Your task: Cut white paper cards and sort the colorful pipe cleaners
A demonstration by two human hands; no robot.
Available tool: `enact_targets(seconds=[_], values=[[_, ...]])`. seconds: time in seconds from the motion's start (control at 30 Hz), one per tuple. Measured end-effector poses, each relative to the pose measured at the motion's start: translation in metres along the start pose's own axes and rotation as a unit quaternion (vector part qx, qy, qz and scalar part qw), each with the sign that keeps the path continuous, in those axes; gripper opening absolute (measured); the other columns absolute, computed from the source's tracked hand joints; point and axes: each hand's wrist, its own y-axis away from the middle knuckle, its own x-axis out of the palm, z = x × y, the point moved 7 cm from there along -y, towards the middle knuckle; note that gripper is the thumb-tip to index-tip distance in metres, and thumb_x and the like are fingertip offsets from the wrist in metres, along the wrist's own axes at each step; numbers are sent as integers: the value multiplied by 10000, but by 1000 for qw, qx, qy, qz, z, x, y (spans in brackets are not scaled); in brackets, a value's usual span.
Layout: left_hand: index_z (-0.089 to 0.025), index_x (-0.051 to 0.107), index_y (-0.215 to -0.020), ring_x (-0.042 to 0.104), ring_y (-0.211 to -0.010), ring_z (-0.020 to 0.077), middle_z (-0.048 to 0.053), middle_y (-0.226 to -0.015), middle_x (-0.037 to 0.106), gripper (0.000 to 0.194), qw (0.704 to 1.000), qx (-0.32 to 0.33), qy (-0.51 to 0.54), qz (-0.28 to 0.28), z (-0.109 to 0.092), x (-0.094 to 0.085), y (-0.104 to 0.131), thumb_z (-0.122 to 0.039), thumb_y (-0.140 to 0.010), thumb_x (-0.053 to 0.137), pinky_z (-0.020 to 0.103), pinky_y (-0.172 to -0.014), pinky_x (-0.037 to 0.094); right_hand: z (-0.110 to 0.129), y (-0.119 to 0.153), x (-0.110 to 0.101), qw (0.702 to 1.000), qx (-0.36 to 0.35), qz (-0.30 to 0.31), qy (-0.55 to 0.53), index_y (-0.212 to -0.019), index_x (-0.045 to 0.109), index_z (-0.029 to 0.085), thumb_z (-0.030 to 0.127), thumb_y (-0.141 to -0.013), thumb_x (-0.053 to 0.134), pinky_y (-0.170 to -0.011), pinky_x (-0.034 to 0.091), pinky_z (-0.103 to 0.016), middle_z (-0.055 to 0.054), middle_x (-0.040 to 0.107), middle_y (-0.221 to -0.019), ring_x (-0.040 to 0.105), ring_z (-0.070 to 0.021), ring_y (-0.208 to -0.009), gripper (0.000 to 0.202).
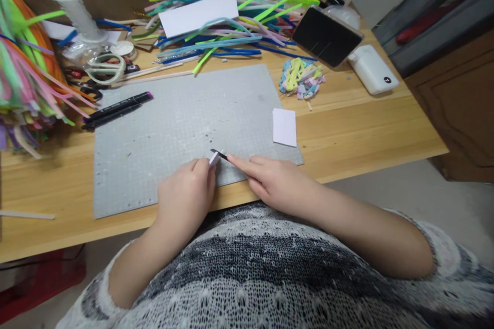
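Near the front edge of a grey cutting mat (173, 128), my left hand (187, 185) is closed around a small white piece (214, 158), whose end sticks up past the fingers. My right hand (270, 177) holds a thin black blade (219, 154), with the index finger stretched along it. The blade lies across the tip of the white piece and seems to touch it. Most of the blade's handle is hidden in my right hand. A white rectangular card (284, 127) lies on the mat's right edge.
Black markers (119, 108) lie on the mat's left side, near scissors (106, 68). Colourful fuzzy stems (227, 43) fill the back, with a white strip (198, 13) on them. A phone (327, 36) and a white device (372, 69) stand at the back right of the wooden table (355, 128).
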Motion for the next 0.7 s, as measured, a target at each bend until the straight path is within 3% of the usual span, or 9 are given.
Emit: enact_targets(seconds=[0.7], values=[[-185, 566, -756, 523, -566, 182, 75, -672, 620, 288, 1000, -4, 9, 3, 1, 2, 0, -332, -928, 386, 289, -477, 162, 1, -3, 6, 998, 1, 19, 55, -1460, 278, 277, 216, -907, 408, -616, 368, -273, -63, 623, -998, 564, -166, -743, 572]])
